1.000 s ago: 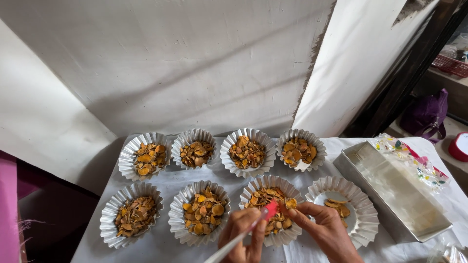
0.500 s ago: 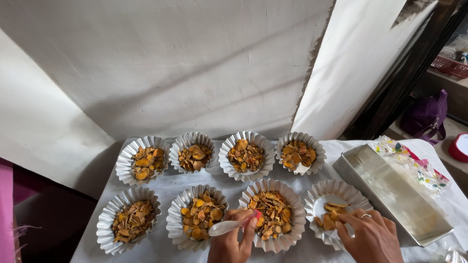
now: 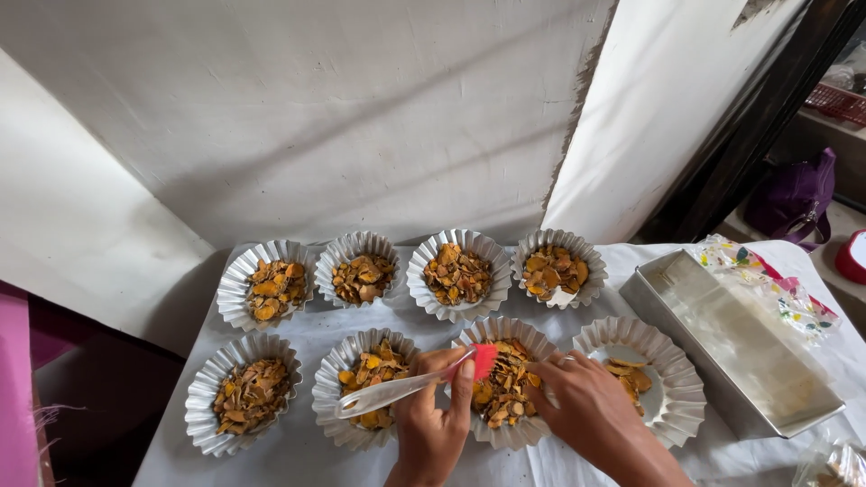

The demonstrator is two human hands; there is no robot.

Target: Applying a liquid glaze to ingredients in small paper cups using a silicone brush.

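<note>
Since a moment ago the right hand (image 3: 586,410) has returned from the sparsely filled fluted foil cup (image 3: 672,361) to the heaped fluted foil cup of yellow-orange slices (image 3: 505,388), fingers closed among them, while the left hand (image 3: 433,419) grips the red-tipped white brush (image 3: 410,386) over it.

Showing as fluted foil, bright and crinkled: the cups (image 3: 263,293). Looking dry, matt and rough inside them: orange-brown chips (image 3: 458,272). Gleaming as brushed metal, smooth and dull-shiny: the rectangular loaf tin (image 3: 735,347). Lying smooth and matt beneath: a white cloth or paper table cover (image 3: 307,335), hard to tell which. Resting in the left hand (image 3: 433,424): a brush (image 3: 406,386) with translucent glossy plastic handle and red, seemingly silicone head. Glinting by the tin: a flower-printed plastic wrapper (image 3: 776,284). Standing chalky and rough behind: the white wall (image 3: 343,117).
</note>
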